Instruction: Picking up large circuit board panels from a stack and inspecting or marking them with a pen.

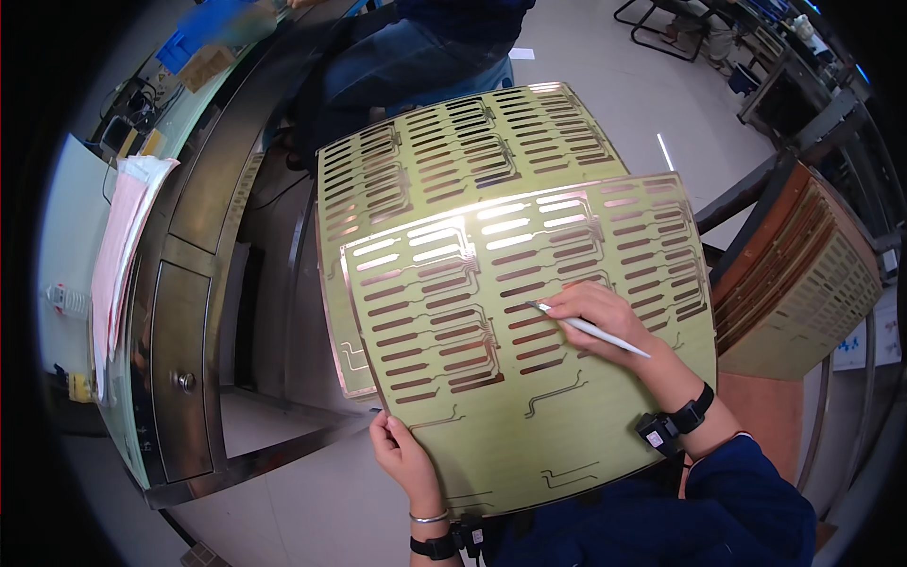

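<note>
A large pale green circuit board panel (472, 425) with rows of copper-coloured strips and thin traces lies tilted in front of me. My left hand (402, 449) grips its lower left edge, thumb on top and fingers curled at the rim. In my right hand (605, 317) is a slim white pen-shaped tool (600, 334); its dark pointed tip rests at or just over a strip near the panel's middle. Whether the tip is a blade or a nib I cannot tell. A second similar panel (458, 142) lies behind the first, partly covered by it.
At left stands a metal-framed table (184, 331) with a drawer, a glassy top and a pile of pinkish sheets (128, 255). To the right, several more panels (803, 283) lean in a stack. Another person (406, 66) sits beyond the far panel. A blue bin (184, 47) is at the upper left.
</note>
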The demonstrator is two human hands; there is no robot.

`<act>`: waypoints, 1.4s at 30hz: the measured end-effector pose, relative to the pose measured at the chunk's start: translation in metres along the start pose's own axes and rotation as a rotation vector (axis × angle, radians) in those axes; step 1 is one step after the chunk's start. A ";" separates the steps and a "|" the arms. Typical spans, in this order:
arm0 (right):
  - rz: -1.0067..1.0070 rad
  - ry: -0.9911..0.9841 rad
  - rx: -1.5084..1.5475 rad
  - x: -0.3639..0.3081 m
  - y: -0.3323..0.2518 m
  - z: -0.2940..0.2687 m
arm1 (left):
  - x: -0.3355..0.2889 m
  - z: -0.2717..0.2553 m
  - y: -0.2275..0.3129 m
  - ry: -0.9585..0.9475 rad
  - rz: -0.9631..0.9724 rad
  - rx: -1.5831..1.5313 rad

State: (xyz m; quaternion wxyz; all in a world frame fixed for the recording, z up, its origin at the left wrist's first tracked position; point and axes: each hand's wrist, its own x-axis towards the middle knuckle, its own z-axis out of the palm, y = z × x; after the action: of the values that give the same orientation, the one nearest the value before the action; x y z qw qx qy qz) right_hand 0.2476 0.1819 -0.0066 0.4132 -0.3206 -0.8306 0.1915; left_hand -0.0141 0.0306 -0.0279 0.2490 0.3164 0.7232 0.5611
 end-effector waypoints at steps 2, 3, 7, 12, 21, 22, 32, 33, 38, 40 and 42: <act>0.001 0.020 -0.026 0.000 0.000 0.000 | 0.001 -0.001 0.001 -0.019 -0.004 0.019; 0.015 0.011 -0.020 0.000 0.000 -0.002 | 0.001 -0.001 0.002 -0.037 -0.009 0.039; 0.173 0.046 0.110 -0.004 -0.006 -0.015 | 0.001 0.001 -0.001 -0.027 0.022 0.017; 0.531 0.488 0.179 -0.040 0.012 -0.077 | 0.001 0.000 -0.004 0.005 -0.039 -0.074; 0.913 0.647 0.376 -0.121 0.052 -0.132 | -0.001 -0.006 -0.012 -0.009 0.000 -0.105; 0.939 0.618 0.413 -0.121 0.051 -0.134 | 0.000 -0.005 -0.010 -0.035 -0.008 -0.122; 1.089 0.487 0.781 -0.089 0.046 -0.172 | 0.034 -0.016 0.011 -0.244 -0.084 -0.257; 1.061 0.421 0.774 -0.080 0.037 -0.179 | 0.038 -0.020 0.010 -0.248 -0.084 -0.259; 0.922 0.423 0.867 -0.080 0.052 -0.188 | 0.033 -0.024 0.041 -0.452 -0.239 -0.506; 0.927 0.444 0.790 -0.094 0.073 -0.197 | 0.023 -0.030 0.074 -0.663 -0.309 -0.694; 0.927 0.451 0.721 -0.107 0.084 -0.201 | 0.026 -0.055 0.083 -0.782 -0.205 -0.803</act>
State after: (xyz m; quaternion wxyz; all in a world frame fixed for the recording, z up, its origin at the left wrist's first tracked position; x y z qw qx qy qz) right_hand 0.4906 0.1793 0.0013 0.5344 -0.5206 -0.3808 0.5462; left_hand -0.0562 0.0276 0.0659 0.6522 0.3094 0.3342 0.6061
